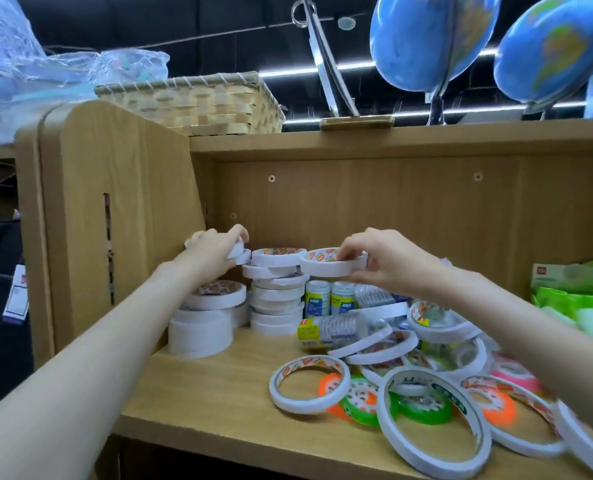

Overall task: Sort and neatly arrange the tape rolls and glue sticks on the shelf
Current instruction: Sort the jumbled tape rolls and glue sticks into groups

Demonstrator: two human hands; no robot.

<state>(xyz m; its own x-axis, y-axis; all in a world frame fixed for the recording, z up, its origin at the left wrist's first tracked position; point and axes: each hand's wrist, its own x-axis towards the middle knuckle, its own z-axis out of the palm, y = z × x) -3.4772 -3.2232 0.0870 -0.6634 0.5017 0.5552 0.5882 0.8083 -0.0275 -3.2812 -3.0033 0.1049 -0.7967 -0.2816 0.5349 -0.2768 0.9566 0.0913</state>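
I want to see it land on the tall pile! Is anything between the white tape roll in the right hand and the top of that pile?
Nothing visible is in the way. The right hand holds the white tape roll just beside the top of the tall pile, at about the same height. The left hand grips small rolls on the pile's other side.

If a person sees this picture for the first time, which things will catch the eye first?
Probably the two hands at the centre: the right hand holds a white tape roll beside the tall stack of rolls, and the left hand grips small rolls. Next, the loose heap of rolls at front right, and the blue globes above.
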